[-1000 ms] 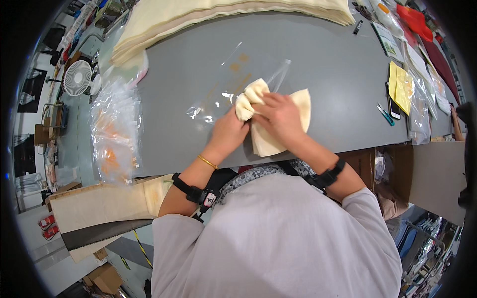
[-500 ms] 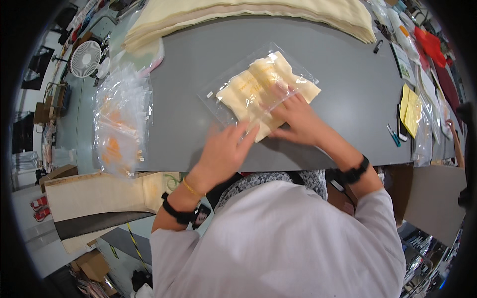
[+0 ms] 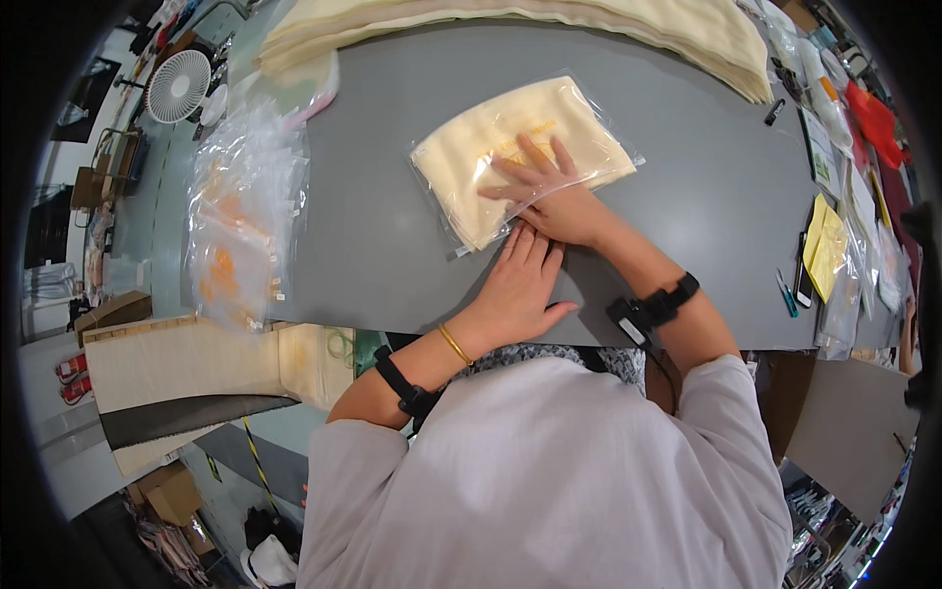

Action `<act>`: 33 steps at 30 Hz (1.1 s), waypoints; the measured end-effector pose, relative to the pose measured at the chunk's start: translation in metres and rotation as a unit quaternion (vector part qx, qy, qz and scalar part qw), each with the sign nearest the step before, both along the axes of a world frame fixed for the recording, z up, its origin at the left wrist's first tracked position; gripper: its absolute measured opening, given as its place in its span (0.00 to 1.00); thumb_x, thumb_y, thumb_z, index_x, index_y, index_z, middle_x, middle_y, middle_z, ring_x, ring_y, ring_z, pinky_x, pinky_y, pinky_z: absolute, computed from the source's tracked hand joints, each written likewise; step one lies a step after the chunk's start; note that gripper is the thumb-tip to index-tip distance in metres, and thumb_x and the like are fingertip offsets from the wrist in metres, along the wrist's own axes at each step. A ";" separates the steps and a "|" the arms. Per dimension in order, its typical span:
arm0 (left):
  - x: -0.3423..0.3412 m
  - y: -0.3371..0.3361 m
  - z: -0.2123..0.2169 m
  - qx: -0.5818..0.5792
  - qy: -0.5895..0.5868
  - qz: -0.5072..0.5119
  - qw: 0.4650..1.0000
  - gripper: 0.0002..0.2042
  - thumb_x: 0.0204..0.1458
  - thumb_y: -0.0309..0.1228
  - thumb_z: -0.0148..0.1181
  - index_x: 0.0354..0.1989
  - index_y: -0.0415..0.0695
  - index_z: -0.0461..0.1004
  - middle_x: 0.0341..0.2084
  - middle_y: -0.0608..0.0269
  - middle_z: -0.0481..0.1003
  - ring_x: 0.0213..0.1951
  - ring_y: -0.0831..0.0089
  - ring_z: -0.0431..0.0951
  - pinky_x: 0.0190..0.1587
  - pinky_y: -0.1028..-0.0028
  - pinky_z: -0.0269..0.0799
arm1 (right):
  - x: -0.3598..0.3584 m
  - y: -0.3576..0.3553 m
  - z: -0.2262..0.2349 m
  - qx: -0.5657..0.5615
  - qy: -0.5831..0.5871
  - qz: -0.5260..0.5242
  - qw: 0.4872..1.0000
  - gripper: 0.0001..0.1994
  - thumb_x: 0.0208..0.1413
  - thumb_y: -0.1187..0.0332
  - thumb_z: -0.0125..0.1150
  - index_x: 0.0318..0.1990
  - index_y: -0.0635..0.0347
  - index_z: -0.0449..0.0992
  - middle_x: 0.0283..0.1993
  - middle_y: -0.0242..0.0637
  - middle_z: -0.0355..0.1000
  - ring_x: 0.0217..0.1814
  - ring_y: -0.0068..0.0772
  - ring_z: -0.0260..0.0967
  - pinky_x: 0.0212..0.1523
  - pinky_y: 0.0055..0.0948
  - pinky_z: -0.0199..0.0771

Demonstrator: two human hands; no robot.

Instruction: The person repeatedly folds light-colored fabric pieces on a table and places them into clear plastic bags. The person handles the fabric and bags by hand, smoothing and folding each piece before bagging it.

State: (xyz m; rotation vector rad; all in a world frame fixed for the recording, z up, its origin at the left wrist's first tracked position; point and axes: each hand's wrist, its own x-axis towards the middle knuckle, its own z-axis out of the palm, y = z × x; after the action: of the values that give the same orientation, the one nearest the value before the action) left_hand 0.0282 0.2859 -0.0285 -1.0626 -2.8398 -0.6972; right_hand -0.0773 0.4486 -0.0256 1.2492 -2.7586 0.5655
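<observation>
A folded cream cloth [image 3: 451, 162] with a yellow print lies inside a clear plastic bag [image 3: 628, 152] on the grey table. My right hand [image 3: 545, 187] rests on the bagged cloth with its fingers spread, inside or on top of the film; I cannot tell which. At the bag's near edge, my left hand [image 3: 525, 275] lies flat with fingers stretched out, its fingertips close under the right hand. Neither hand grips anything that I can make out.
A pile of clear bags with orange print [image 3: 235, 226] lies on the left. Long cream fabric [image 3: 510, 12] is stacked across the back. On the right are teal snips [image 3: 787, 294], a yellow packet [image 3: 825, 245] and a black marker [image 3: 774, 112]. A white fan [image 3: 179, 86] stands far left.
The cloth now lies flatter and squarer in the bag, filling more of it. My left hand has moved right, to beside the right hand, which has shifted slightly left.
</observation>
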 end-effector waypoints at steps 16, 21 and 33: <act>-0.052 -0.061 0.060 0.091 -0.020 -0.043 0.995 0.13 0.56 0.32 0.67 0.45 0.38 0.79 0.41 0.50 0.79 0.43 0.52 0.79 0.46 0.58 0.77 | 0.017 0.043 0.004 0.143 0.034 -0.068 0.987 0.28 0.66 0.44 0.55 0.72 0.31 0.68 0.82 0.40 0.51 0.86 0.59 0.38 0.81 0.65 0.35; -0.152 -0.061 0.021 -0.027 0.101 -0.057 0.993 0.29 0.65 0.41 0.58 0.71 0.44 0.65 0.73 0.48 0.60 0.75 0.51 0.56 0.76 0.54 0.52 | 0.010 0.056 -0.017 0.071 0.050 -0.091 0.992 0.34 0.58 0.30 0.55 0.71 0.23 0.69 0.83 0.39 0.48 0.84 0.72 0.35 0.80 0.70 0.33; -0.176 -0.027 -0.014 -0.121 0.084 -0.063 0.987 0.31 0.70 0.48 0.47 0.79 0.52 0.55 0.79 0.51 0.49 0.80 0.48 0.43 0.79 0.49 0.33 | 0.006 0.057 -0.018 0.025 0.039 -0.070 0.996 0.34 0.58 0.33 0.59 0.68 0.38 0.74 0.82 0.42 0.50 0.85 0.59 0.37 0.80 0.65 0.35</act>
State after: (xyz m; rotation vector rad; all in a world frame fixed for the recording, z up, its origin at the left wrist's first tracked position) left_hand -0.1480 0.2589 -0.0423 -1.2747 -2.7798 -0.2546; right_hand -0.0716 0.5053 -0.0435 1.0508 -2.7834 0.4280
